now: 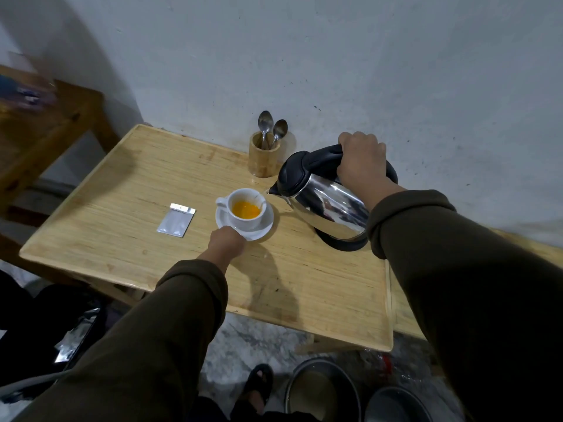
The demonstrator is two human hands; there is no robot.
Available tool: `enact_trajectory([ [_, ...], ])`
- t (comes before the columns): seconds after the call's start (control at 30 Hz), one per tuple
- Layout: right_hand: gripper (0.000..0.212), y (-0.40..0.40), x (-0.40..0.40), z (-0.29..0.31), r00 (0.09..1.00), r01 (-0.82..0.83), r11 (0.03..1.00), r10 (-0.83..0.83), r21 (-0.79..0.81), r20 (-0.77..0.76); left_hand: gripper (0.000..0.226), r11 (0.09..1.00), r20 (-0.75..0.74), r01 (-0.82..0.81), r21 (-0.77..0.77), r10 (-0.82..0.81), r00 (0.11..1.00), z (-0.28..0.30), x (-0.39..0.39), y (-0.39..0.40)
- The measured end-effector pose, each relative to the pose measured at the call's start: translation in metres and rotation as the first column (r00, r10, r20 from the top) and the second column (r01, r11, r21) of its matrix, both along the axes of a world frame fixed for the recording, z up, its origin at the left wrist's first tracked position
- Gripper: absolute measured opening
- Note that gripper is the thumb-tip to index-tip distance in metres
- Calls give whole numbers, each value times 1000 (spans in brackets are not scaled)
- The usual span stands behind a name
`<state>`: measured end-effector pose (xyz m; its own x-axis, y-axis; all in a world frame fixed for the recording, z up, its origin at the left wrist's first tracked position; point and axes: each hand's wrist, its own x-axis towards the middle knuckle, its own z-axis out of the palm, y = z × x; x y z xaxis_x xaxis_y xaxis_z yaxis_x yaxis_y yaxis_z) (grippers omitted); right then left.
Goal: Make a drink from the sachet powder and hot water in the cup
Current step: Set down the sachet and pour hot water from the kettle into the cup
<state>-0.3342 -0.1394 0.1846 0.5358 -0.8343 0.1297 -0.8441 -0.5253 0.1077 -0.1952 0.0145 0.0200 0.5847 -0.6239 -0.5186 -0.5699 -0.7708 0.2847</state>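
Observation:
A white cup (246, 222) stands on a white saucer (264, 228) in the middle of the wooden table (122, 208). Orange liquid lies in the bottom of the cup. My left hand (227, 242) grips the near rim of the saucer. My right hand (361, 161) holds the black handle of a steel kettle (329, 205), which is tilted with its spout just right of the cup's rim. A silver sachet (176, 220), torn at the top, lies flat to the left of the cup.
A bamboo holder (263, 159) with two spoons (271, 129) stands at the back by the wall. A wooden shelf (45, 123) is at the left. Metal bowls (323, 388) and a sandalled foot (257, 385) are on the floor below the table's near edge.

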Motion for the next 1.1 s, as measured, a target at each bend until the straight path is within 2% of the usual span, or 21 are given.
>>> enact_trajectory([
  [0.17, 27, -1, 0, 1, 1000, 2, 1000, -2, 6, -1, 34, 1000, 17, 23, 4, -23, 1000, 0, 0, -1],
  [0.7, 29, 0, -1, -2, 1000, 1, 1000, -1, 16, -3, 35, 998, -20, -56, 22, 56, 998, -2, 2, -3],
  [1.1, 29, -3, -2, -4, 1000, -1, 1000, 1, 16, -9, 32, 995, -14, -49, -83, 48, 999, -11, -4, 2],
])
